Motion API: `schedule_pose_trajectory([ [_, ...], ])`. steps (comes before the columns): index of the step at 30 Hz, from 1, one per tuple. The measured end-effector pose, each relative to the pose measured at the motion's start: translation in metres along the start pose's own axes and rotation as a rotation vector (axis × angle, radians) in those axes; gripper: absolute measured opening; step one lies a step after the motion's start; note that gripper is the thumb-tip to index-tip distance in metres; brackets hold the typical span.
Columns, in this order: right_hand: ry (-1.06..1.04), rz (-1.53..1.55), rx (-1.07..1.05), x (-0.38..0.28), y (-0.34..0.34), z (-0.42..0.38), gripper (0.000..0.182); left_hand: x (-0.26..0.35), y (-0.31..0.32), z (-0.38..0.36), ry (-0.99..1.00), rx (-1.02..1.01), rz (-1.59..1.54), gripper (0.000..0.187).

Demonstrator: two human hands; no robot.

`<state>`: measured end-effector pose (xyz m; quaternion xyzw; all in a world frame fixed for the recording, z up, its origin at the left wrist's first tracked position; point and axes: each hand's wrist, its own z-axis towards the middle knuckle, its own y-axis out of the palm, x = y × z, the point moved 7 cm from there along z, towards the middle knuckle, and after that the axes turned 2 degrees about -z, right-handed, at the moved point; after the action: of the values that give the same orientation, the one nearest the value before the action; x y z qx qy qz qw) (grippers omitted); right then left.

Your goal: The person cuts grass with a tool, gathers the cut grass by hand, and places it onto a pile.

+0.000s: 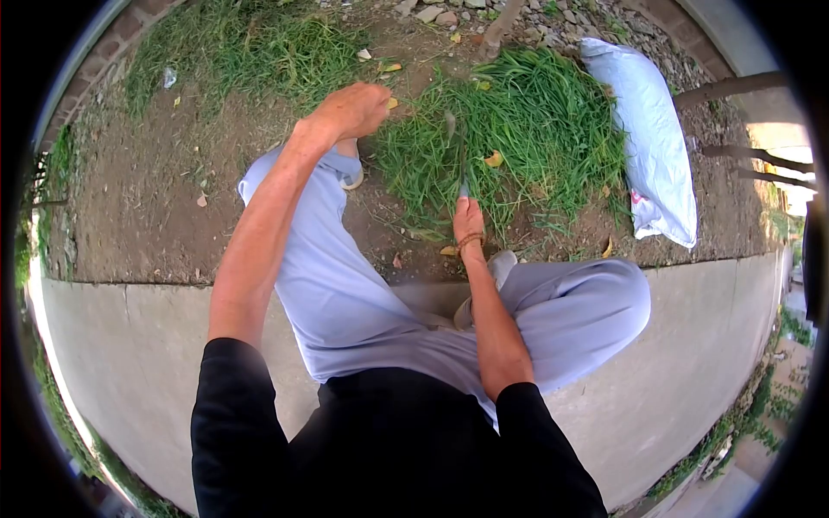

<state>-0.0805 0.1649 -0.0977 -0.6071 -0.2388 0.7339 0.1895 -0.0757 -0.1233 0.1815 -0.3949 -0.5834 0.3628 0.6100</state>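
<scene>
My right hand (468, 223), a beaded bracelet at its wrist, is closed around the handle of a sickle (463, 164). Its thin blade points away from me over a heap of cut green grass (544, 129). To the left of the heap, my left hand (358, 108) is raised above the ground with its fingers curled closed. Whatever may be inside those fingers is hidden. A few yellow leaves lie on the grass.
A stuffed white sack (648, 142) lies right of the heap, near thin tree trunks (734, 88). More grass (250, 52) spreads at the upper left. Stones (432, 13) lie at the far side. I sit on a concrete edge (155, 345) bordering bare soil.
</scene>
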Motion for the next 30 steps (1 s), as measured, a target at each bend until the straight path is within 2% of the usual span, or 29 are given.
schedule_pose_trajectory([
  [1,-0.002,0.004,-0.001,0.019,0.008,-0.007,0.036,-0.002,0.001,0.0,-0.024,-0.005,0.002,0.019],
  [3,0.393,0.152,-0.22,0.068,0.03,-0.031,0.037,-0.006,0.002,0.0,-0.047,-0.014,0.002,0.019],
  [4,0.393,0.151,-0.219,0.046,0.02,-0.031,0.037,-0.007,0.002,0.0,-0.032,-0.005,0.004,0.019],
  [6,0.832,0.6,-0.365,-0.021,0.003,-0.046,0.037,-0.003,0.003,0.001,-0.013,-0.001,-0.002,0.019],
  [7,0.878,0.622,-0.389,-0.029,0.003,-0.044,0.038,-0.001,0.002,0.001,-0.028,-0.007,-0.011,0.019],
  [8,0.878,0.623,-0.389,-0.032,0.003,-0.04,0.038,-0.001,0.001,0.001,-0.044,-0.013,-0.018,0.019],
  [10,0.705,0.664,-0.408,-0.05,0.004,-0.025,0.036,-0.001,0.002,0.001,-0.027,-0.001,-0.016,0.019],
  [14,0.6,0.658,-0.356,-0.072,0.0,-0.004,0.036,0.0,0.001,0.0,0.008,0.002,-0.02,0.019],
  [16,0.477,0.522,-0.321,-0.071,-0.002,0.01,0.037,0.001,0.0,0.0,-0.013,-0.008,-0.018,0.019],
  [19,0.025,0.037,-0.253,0.041,0.036,0.02,0.043,0.0,0.0,0.0,-0.031,-0.016,-0.01,0.019],
  [20,0.024,0.037,-0.253,0.045,0.03,0.018,0.043,-0.001,0.001,-0.001,-0.03,-0.012,-0.004,0.019],
  [22,0.404,0.043,-0.11,0.064,0.002,0.0,0.043,-0.001,0.0,-0.001,-0.03,-0.006,-0.01,0.019],
  [25,0.371,-0.049,-0.017,0.018,-0.028,-0.009,0.044,-0.006,0.002,0.0,-0.028,0.003,-0.025,0.019],
  [30,0.38,-0.137,-0.03,-0.006,-0.047,-0.008,0.044,-0.006,0.005,0.002,-0.021,-0.019,-0.033,0.018],
])
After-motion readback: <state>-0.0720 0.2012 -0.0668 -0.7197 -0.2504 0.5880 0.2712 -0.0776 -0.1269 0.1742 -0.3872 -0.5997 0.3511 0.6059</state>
